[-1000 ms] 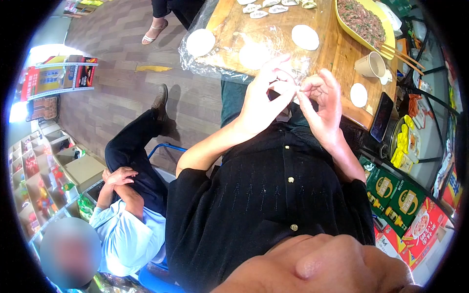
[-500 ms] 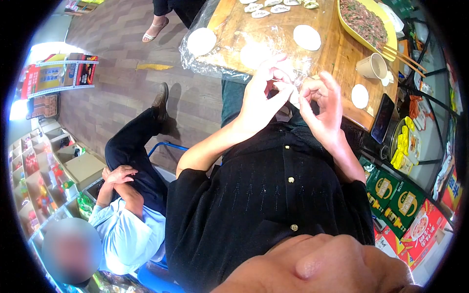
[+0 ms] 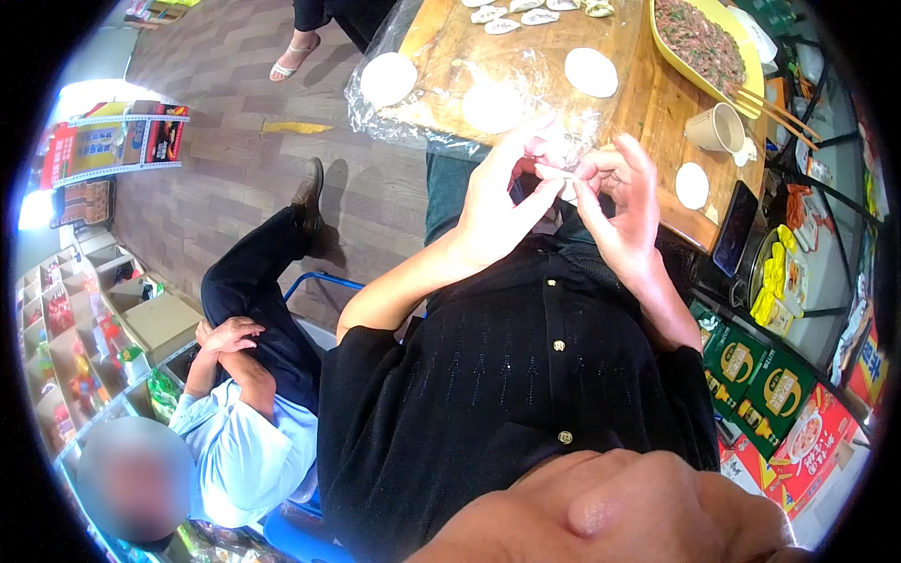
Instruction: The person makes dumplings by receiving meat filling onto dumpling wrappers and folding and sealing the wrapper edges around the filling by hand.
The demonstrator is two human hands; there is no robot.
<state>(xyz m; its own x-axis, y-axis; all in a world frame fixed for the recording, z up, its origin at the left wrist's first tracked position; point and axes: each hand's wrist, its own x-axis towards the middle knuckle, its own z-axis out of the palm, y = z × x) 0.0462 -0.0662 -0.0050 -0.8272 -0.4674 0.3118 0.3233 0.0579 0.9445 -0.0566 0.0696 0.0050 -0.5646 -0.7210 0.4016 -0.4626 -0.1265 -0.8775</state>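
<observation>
Just off the front edge of the wooden table, my left hand [image 3: 502,202] and my right hand [image 3: 619,192] meet, each with fingers pinched. Between their fingertips is a small white dumpling [image 3: 568,190], mostly covered by the fingers and washed out by glare. Beyond the hands lie round dough wrappers, one on the wood [image 3: 591,72], another on the clear plastic at the left [image 3: 389,79], and a third to the right [image 3: 692,185]. Several shaped dumplings [image 3: 501,26] rest at the table's far side. Minced meat filling [image 3: 696,42] with green bits fills a yellow bowl [image 3: 754,58].
Chopsticks [image 3: 779,114] lie across the bowl's rim. A paper cup [image 3: 713,129] and a phone [image 3: 735,229] are along the table's right side. Clear plastic [image 3: 371,117] drapes over the left edge. A person [image 3: 249,441] sits at my left; another person's foot [image 3: 296,56] shows beyond.
My hands have come closer together. The right fingertips now meet the left ones at the dumpling, where a small gap showed before. The table items have not moved.
</observation>
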